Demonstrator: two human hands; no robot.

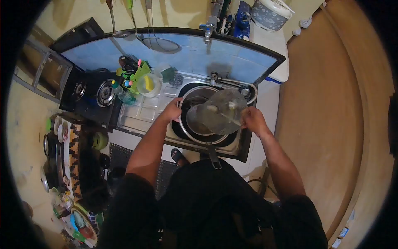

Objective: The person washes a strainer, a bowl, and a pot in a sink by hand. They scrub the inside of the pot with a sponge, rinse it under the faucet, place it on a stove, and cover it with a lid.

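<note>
In the sink [242, 143] sits a round metal pan [181, 118] with a long handle [214, 158] that points toward my body. My left hand [172, 111] is closed on the left rim of this pan. On the other side, my right hand [253, 120] grips a clear plastic container [226, 110], which looks like a jug, by its right side. The container is tilted over the pan, its mouth to the left. Whether liquid is running from it cannot be made out. Behind the pan, a small faucet [214, 79] stands at the back of the sink.
On the drainboard [145, 116] stand a tub with a yellow sponge [148, 83], a green utensil caddy [139, 76] and a bottle [123, 94]. A gas stove [89, 93] is at left. A strainer [161, 44] hangs behind. A rice cooker [271, 14] stands back right.
</note>
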